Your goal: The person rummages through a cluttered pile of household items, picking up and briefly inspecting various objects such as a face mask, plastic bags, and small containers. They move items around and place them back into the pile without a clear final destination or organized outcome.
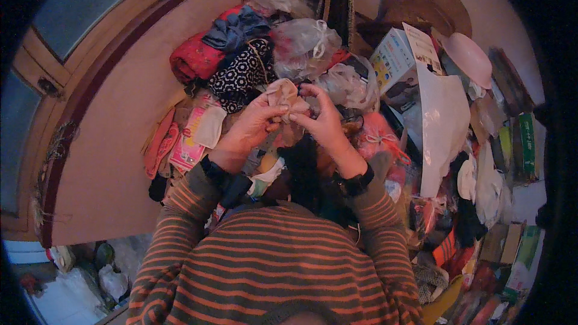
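Observation:
A crumpled piece of pale pink fabric (285,92) is held up between my two hands near the picture's middle. My left hand (258,119) pinches its left and lower edge between thumb and fingers. With thumb and curled index finger, my right hand (321,110) grips the right side. Just beyond lie a black-and-white patterned cloth bundle (244,72) and a knotted clear plastic bag (307,45). Another clear plastic bag (347,83) sits beside my right hand. To the left of my left wrist are a pink printed packet (189,144) and a white cloth-like piece (210,127).
A red rolled cloth (194,58) and a blue-grey fabric bundle (235,27) lie at the back left. Rightward stand a printed carton (395,61), a white sheet (442,122) and a pink bowl (467,58). A tied pink bag (377,133) lies near my right forearm. A wooden door frame (49,65) borders the left.

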A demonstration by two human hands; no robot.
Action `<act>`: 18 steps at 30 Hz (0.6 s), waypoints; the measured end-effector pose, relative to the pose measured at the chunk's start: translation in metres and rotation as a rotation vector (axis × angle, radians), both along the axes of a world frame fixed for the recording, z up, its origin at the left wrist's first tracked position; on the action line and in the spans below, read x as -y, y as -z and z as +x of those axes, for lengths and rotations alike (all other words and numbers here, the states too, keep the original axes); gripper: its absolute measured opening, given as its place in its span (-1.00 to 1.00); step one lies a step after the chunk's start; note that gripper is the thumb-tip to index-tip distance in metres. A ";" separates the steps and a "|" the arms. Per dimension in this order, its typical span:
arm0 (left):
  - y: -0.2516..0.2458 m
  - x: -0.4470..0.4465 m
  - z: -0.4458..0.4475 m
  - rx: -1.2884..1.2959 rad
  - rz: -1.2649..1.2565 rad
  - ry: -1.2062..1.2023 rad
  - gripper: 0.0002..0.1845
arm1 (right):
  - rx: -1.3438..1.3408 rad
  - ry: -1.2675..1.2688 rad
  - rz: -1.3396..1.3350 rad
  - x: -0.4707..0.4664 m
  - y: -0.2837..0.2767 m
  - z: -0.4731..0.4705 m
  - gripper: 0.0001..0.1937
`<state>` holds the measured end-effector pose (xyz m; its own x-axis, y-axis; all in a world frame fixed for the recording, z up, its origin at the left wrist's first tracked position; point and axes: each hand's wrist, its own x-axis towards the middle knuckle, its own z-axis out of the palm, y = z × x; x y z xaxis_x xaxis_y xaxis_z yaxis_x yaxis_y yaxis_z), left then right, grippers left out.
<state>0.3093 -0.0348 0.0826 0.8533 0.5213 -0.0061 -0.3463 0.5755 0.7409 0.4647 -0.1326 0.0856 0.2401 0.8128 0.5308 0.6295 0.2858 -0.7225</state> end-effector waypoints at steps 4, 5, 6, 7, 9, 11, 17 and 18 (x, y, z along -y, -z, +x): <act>-0.006 -0.009 -0.006 0.147 -0.122 -0.049 -0.54 | -0.739 -0.298 -0.427 0.010 0.007 0.004 -0.29; -0.006 -0.010 -0.006 0.120 -0.138 -0.049 -0.55 | -1.026 -0.380 -0.646 0.016 0.010 0.004 -0.25; -0.006 -0.011 -0.006 0.130 -0.147 -0.045 -0.56 | -1.082 -0.410 -0.696 0.019 0.016 -0.001 -0.44; -0.006 -0.012 -0.006 0.141 -0.154 -0.041 -0.58 | -1.131 -0.429 -0.672 0.021 0.019 -0.002 -0.52; -0.003 -0.013 -0.005 0.191 -0.129 -0.008 -0.55 | -1.236 -0.487 -0.637 0.022 0.022 -0.003 -0.68; 0.000 -0.013 -0.003 0.203 -0.087 0.006 -0.54 | -1.296 -0.477 -0.500 0.023 0.017 0.005 -0.84; 0.007 -0.004 0.006 0.074 0.102 0.005 -0.51 | -1.261 -0.473 -0.319 0.020 -0.016 0.001 -0.76; 0.006 -0.002 0.007 0.051 0.117 0.019 -0.46 | -1.259 -0.382 -0.330 0.019 -0.020 -0.002 -0.77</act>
